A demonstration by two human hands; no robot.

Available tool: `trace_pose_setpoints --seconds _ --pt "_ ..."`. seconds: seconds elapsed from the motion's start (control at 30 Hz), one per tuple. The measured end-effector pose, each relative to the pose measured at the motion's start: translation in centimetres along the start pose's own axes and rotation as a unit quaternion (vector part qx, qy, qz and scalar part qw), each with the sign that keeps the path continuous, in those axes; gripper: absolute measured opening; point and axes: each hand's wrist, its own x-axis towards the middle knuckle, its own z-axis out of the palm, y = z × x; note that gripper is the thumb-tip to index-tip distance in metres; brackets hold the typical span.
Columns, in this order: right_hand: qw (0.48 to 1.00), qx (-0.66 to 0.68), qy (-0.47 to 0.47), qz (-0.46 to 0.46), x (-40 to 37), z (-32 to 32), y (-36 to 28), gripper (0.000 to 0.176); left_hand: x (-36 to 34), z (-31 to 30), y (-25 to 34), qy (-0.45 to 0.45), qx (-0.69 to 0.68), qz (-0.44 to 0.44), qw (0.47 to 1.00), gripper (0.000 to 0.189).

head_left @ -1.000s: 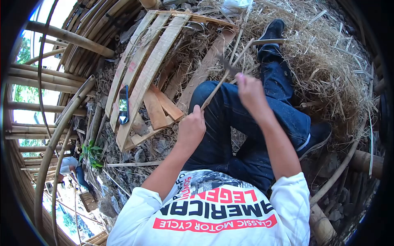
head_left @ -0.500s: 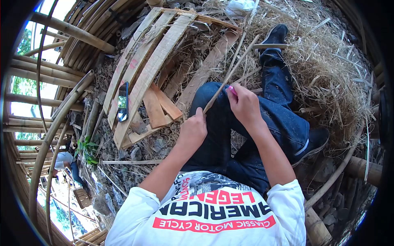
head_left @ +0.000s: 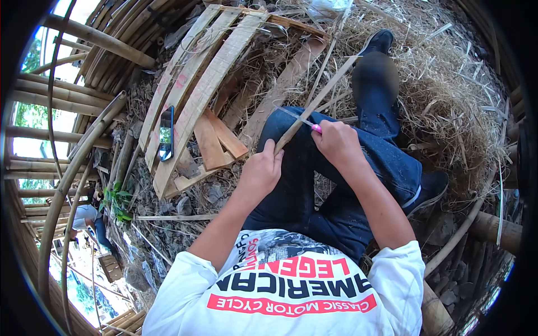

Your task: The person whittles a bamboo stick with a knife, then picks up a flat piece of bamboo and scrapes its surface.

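Note:
My left hand (head_left: 261,169) is closed round the near end of a long bamboo strip (head_left: 328,88), which slants up and away to the right over my bent knee. In my right hand (head_left: 338,143) is the pink handle of a knife (head_left: 315,128), with the fingers wrapped round it. The thin blade points left and lies across the strip, a little beyond my left hand. Whether its edge has cut into the strip cannot be made out.
Left of my knee lies a slatted wooden panel (head_left: 210,73) with a phone (head_left: 166,134) on it. Shavings (head_left: 434,106) pile up at the right. Bamboo poles (head_left: 101,40) edge the left side, where another person (head_left: 89,218) is partly visible beyond.
My right hand has turned and shifted slightly right and down, bringing the knife blade into view across the strip. The strip now angles a little further right; my left hand keeps hold.

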Motion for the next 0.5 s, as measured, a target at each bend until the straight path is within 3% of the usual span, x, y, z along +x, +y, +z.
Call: trace_pose_setpoints --seconds 0.37,0.5 --pt "1.0 -0.006 0.0 -0.001 0.4 0.1 -0.1 0.031 0.9 1.0 -1.6 0.015 0.013 0.04 0.999 0.02" --pt "1.0 -0.003 -0.002 0.019 0.3 0.4 0.4 0.031 1.2 0.9 -1.0 -0.023 -0.013 0.006 1.0 0.019"
